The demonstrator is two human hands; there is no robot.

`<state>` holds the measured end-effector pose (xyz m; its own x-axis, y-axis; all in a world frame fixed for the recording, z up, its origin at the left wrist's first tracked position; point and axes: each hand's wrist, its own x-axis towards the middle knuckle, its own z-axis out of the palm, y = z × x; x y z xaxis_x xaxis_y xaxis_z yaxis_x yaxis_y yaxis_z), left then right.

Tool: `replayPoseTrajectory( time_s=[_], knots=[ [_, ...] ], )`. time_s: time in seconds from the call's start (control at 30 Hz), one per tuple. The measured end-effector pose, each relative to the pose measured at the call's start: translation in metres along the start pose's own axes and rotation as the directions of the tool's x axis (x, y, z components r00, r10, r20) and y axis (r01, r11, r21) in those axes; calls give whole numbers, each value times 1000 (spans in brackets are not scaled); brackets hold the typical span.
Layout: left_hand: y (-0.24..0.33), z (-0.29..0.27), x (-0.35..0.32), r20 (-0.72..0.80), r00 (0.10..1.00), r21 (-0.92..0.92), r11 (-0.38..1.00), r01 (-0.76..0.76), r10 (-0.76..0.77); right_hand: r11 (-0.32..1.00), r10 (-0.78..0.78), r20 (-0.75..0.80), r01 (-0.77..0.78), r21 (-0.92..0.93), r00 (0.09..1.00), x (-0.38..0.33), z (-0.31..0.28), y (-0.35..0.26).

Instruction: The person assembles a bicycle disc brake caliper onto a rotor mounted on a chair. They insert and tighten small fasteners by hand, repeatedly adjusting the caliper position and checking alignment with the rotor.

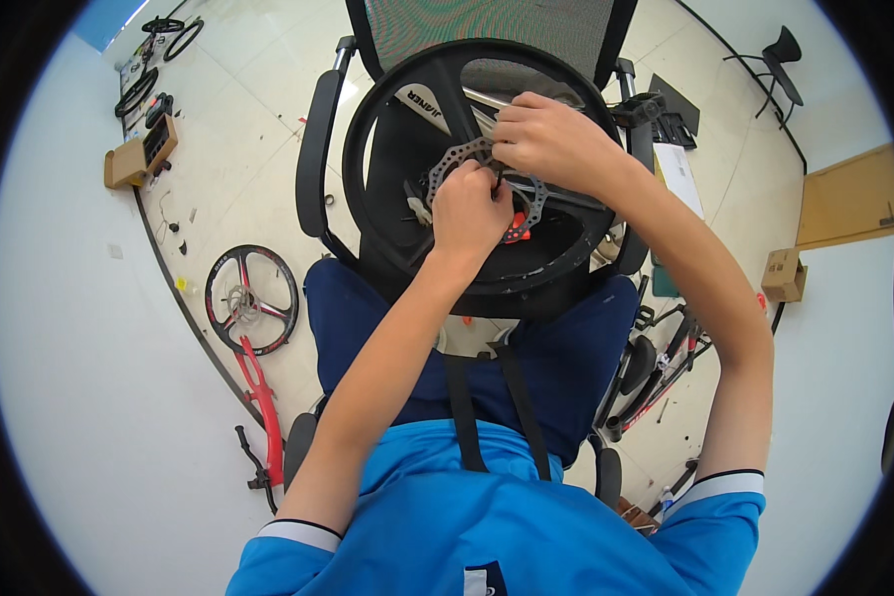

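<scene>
A black spoked bicycle wheel (360, 164) lies flat across the seat of a black office chair (312, 149) in front of me. At its hub sits a silver disc brake rotor (536, 199) with holes around its ring. My left hand (470, 214) is closed over the near left part of the rotor, fingers curled at the hub. Just beyond it, my right hand (544, 144) is closed too, its fingertips pinched together close to the hub. A short dark thin piece shows between the two hands; its kind and whatever the fingers hold are mostly hidden.
Something orange (519, 228) shows through the wheel. On the floor at left lie another wheel (251, 300) and a red frame part (261, 397); a cardboard box (141, 157) is farther off. Bicycle parts (666, 368) and a small box (785, 275) are at right.
</scene>
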<state>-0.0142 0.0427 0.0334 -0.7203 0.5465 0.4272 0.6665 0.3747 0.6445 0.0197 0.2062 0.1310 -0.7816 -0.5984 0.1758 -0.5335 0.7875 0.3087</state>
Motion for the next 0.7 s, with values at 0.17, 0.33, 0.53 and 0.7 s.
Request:
replayPoseTrajectory(
  time_s=[0.17, 0.33, 0.53, 0.7],
  knots=[
    [-2, 4, -1, -10, 999, -14, 999, -51, 51, 991, 83, -98, -72, 112, 992, -20, 18, 14],
    [-9, -8, 16, 171, 969, 45, 981, -190, 180, 867, 414, -50, -376, 327, 909, -46, 23, -6],
    [-13, -19, 26, 395, 865, 133, 913, -386, 309, 683, 685, -165, -545, 487, 710, -57, 41, -45],
    [-10, -20, 33, 480, 780, 155, 836, -526, 402, 453, 889, -259, -646, 615, 378, -59, 65, -89]
  ],
)
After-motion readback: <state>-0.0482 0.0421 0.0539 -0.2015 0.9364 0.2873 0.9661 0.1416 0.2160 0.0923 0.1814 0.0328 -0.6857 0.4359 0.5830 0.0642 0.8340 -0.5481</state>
